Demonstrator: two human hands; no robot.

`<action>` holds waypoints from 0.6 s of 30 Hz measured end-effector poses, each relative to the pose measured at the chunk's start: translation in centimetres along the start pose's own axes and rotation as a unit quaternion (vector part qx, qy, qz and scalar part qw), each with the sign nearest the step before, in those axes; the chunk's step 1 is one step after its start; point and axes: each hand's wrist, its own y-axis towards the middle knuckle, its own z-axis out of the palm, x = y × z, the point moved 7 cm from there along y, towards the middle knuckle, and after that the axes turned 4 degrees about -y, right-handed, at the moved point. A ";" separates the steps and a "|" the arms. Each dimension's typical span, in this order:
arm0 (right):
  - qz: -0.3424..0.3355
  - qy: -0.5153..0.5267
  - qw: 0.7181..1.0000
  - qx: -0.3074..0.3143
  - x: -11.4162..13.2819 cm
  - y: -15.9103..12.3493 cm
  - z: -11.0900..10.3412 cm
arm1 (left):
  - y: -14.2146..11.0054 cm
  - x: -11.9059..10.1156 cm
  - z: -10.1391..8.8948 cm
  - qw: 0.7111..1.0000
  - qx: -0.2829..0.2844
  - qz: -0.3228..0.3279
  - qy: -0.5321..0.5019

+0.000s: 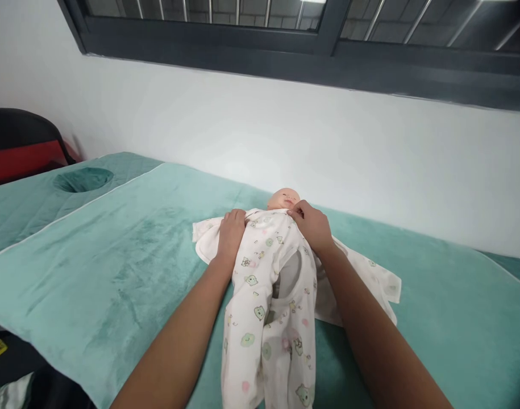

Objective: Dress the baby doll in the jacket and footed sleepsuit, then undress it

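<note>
A baby doll point(282, 197) lies on its back, with only its head showing at the far end of the clothes. Over its body are spread white baby trousers point(260, 267) printed with green and pink figures, with an opening at the crotch and both legs pointing toward me. Beneath them lies a white baby top point(370, 270), its sleeves stretched out to both sides. My left hand point(233, 230) has its fingers curled on the trousers' upper left edge. Near the doll's chin, my right hand point(311, 222) pinches the upper right corner. My fingertips are partly hidden.
The doll rests on a green padded bed point(115, 255) with a face hole point(84, 179) at its left end. A white wall point(242, 130) and a dark window frame point(200, 42) stand behind. There is a black and red chair point(25, 145) at far left.
</note>
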 end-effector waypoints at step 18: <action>-0.003 0.182 0.973 -0.144 3.9 -11.7 -5.5 | -4.3 -0.1 -4.6 0.961 -0.115 -0.005 -0.251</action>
